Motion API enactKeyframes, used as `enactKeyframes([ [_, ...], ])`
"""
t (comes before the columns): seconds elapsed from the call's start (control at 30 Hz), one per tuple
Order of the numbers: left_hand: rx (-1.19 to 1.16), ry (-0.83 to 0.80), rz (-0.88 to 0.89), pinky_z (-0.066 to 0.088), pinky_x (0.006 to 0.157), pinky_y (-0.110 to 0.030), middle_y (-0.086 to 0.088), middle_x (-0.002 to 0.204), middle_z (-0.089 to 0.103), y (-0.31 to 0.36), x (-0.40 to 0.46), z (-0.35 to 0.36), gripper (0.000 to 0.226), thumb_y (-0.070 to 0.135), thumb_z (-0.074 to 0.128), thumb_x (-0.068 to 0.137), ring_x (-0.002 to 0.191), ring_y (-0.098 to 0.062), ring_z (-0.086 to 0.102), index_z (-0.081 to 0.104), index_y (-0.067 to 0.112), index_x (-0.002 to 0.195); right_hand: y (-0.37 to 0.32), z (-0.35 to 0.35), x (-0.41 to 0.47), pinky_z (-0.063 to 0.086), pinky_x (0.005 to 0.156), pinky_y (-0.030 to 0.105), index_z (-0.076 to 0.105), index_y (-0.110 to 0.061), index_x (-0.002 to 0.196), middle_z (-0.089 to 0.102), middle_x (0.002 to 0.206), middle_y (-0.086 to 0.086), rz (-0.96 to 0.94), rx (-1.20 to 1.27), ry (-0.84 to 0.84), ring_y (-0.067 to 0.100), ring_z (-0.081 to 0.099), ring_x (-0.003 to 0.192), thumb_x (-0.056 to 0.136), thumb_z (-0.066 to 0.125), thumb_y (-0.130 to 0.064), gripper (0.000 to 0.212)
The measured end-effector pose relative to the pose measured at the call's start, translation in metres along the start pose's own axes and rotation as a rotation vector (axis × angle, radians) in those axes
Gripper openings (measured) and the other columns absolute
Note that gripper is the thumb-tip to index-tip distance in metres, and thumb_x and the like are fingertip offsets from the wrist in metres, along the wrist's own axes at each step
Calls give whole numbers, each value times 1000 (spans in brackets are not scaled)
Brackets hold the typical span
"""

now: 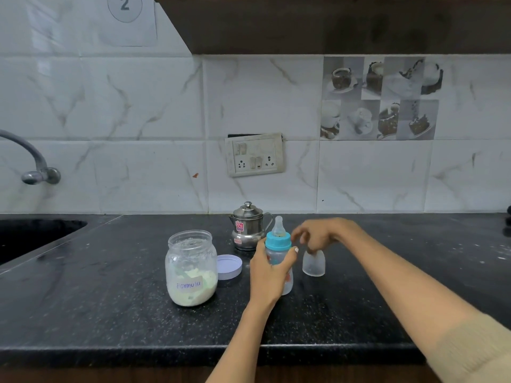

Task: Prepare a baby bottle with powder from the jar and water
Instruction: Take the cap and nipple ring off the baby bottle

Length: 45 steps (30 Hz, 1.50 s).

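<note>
Upright baby bottle (279, 255) with blue collar and teat, open powder jar (191, 268) just left

A switch panel (254, 154) is mounted on the tiled wall. Well to its left a tap (33, 164) is fixed; up to its right, a picture tile (380, 98) is set.

Place: a home kitchen.
Worktop: a black speckled stone counter (110, 313) with a sink (33, 236) sunk in at the left.
Wall: white marble-look tiles, one decor tile (380, 98) with cups and desserts.
Fittings: a wall tap (33, 164), a switch and socket plate (254, 154), a dark cabinet (331, 23) above.
Utensil: a small steel pot (247, 226) with lid.
</note>
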State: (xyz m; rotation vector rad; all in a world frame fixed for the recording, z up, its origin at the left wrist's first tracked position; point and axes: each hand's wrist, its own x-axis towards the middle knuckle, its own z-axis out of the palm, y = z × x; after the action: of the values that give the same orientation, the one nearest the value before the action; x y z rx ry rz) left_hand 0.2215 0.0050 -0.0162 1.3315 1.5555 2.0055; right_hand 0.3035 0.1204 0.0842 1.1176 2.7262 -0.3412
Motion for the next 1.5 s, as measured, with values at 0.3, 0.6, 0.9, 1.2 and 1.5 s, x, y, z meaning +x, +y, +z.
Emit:
enactKeyframes([
  [0.3,-3,27,-9,42,68,-11,16,90,60,5,-1,1,29,25,71,79,78,10,59,49,36,94,-74,-32,-36,56,62,33,50,-10,126,62,107,16,12,119,168,32,70,73,82,31,-75,81],
  [0.6,-23,-7,-34,44,66,-7,16,89,60,4,-1,-1,33,17,71,78,75,16,57,48,37,92,-77,-31,-29,58,74,31,67,-13,110,68,106,6,-108,-126,81,25,70,74,78,74,-31,38],
  [0.9,-4,-4,-41,43,61,-7,13,88,60,4,-1,0,32,13,70,77,80,-1,59,50,31,94,-79,-39,-41,45,100,38,54,-36,126,45,141,-6,-287,-40,94,17,47,124,72,70,-58,60],
  [1.2,-28,-1,-84,46,68,-13,2,98,63,-2,2,0,41,11,74,73,88,-10,62,53,19,107,-81,-34,-38,57,81,38,68,-34,91,60,121,0,-162,-156,8,23,64,101,80,68,-24,15],
  [1.5,-19,-11,-105,44,69,-15,6,95,59,0,1,0,39,13,74,72,87,-6,58,47,30,94,-85,-38,-38,58,82,40,57,-22,127,51,134,7,-70,-116,42,32,65,103,86,63,-43,47],
])
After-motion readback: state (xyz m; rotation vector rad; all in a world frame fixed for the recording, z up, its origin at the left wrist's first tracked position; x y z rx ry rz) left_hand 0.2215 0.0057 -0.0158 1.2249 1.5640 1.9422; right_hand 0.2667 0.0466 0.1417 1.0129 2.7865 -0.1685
